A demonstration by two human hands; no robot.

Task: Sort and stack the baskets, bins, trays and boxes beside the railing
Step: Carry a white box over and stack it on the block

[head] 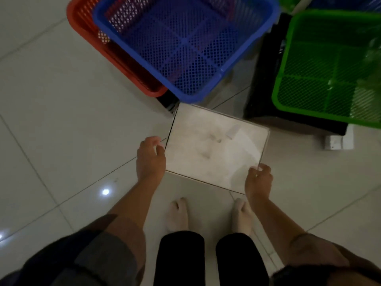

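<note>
I hold a clear, cloudy plastic tray [214, 145] flat in front of me above the tiled floor. My left hand [150, 159] grips its left edge and my right hand [258, 180] pinches its near right corner. Just beyond the tray a blue mesh basket [185, 44] sits nested inside a red mesh basket [115, 52]. To the right a green mesh basket [329, 65] rests on top of a black bin [261, 83].
Pale glossy floor tiles [61, 120] spread to the left and near right. My socked feet [177, 215] stand directly under the tray. A small white block [338, 141] lies by the black bin's corner. More green and blue containers [329, 2] peek in at the top right.
</note>
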